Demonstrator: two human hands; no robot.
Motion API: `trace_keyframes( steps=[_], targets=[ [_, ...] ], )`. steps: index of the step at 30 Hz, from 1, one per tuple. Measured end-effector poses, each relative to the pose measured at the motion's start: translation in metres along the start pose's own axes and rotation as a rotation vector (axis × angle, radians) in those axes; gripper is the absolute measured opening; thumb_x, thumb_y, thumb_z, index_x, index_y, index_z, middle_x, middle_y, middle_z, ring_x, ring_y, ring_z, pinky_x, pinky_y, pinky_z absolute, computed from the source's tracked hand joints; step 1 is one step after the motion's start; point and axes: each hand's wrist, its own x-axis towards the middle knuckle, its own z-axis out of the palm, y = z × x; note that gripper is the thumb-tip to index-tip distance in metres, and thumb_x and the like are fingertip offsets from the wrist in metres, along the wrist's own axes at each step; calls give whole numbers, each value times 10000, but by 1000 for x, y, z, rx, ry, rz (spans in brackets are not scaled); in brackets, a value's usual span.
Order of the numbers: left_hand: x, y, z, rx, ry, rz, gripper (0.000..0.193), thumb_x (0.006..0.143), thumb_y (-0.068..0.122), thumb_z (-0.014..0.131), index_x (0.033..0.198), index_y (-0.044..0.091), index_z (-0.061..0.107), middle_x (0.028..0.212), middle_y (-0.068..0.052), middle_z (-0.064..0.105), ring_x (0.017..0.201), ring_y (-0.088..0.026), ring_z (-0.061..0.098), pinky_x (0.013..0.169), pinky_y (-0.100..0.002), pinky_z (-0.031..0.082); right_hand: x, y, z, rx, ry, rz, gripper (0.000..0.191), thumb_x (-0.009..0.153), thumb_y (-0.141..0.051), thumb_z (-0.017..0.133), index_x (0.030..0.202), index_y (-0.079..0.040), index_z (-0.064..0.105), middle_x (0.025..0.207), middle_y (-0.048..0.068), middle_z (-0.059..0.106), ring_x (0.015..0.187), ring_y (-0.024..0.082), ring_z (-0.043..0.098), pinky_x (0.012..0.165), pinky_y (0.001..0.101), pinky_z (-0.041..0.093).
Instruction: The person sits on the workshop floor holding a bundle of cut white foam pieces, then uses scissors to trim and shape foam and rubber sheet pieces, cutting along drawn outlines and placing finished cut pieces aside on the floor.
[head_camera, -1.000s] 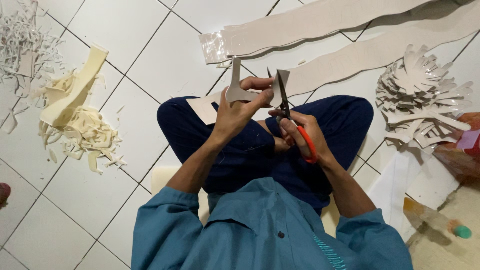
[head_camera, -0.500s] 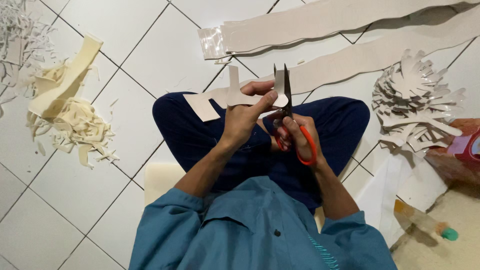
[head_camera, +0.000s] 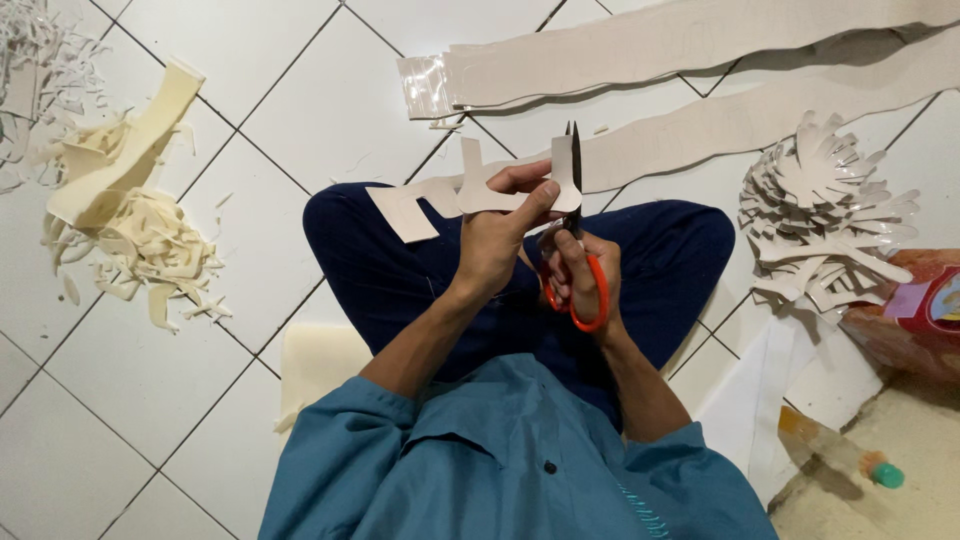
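Nearest the camera is the person's teal shirt (head_camera: 500, 470), with both forearms reaching forward over crossed legs in dark blue trousers (head_camera: 400, 270); a pale cushion (head_camera: 315, 365) shows under the left knee. The right hand (head_camera: 580, 275) is closed through the orange handles of a pair of scissors (head_camera: 575, 230), whose dark blades point straight up, away from the body, and look nearly shut against the right edge of a pale cardboard cutout (head_camera: 470, 190). The left hand (head_camera: 495, 235) pinches that cutout between thumb and curled fingers, holding it above the knees; the piece stretches leftward from the blades, with a tab sticking up and a wider end hanging past the left knee. On the white tiled floor (head_camera: 200, 400) to the left lies a heap of cream-coloured scraps (head_camera: 140, 240) with a broader cream strip curling over it, and beyond that, in the far left corner, a scatter of thin white offcuts (head_camera: 40, 60). To the right, just past the right knee, sits a stack of finished cutouts (head_camera: 825, 220) with finger-like prongs, and beside it a red packet (head_camera: 915, 310); nearer, a plastic bottle with a green cap (head_camera: 840, 455) lies on its side. Farthest off, two long cardboard strips (head_camera: 700, 40) run across the tiles, the upper one ending in a clear plastic sleeve (head_camera: 425, 85).
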Motion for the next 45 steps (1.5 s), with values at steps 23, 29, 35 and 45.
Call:
trace_keyframes(
  steps=[23, 29, 35, 45],
  targets=[
    [132, -36, -178, 1721, -379, -577, 557, 765, 499, 843, 1059, 31, 774, 1072, -181, 741, 975, -321, 699, 854, -443, 564, -9, 30, -11, -155, 71, 146, 381, 1022, -377, 621, 950, -5, 582, 583, 5, 447, 435, 63, 414, 386, 236, 323],
    [96, 18, -152, 943, -426, -245, 391, 928, 304, 707, 1153, -15, 708, 856, -125, 772, 689, -151, 762, 665, -300, 622, -26, 50, -13, -171, -109, 246, 384, 1031, -414, 565, 939, -47, 630, 611, -9, 523, 463, 59, 490, 398, 229, 401],
    [75, 56, -106, 847, -525, -141, 328, 963, 310, 702, 1058, -2, 734, 742, -55, 715, 584, -115, 705, 560, -261, 598, -16, 39, -14, -339, -174, 55, 405, 1030, -451, 588, 1050, -51, 650, 723, -19, 568, 629, 49, 564, 574, 206, 490],
    [66, 64, -73, 853, -568, -191, 320, 899, 346, 753, 937, 29, 766, 634, -34, 707, 504, -103, 683, 484, -254, 580, -7, 2, -9, -388, -144, 35, 390, 992, -424, 630, 988, -41, 702, 624, -5, 596, 521, 51, 539, 486, 209, 427]
  ],
)
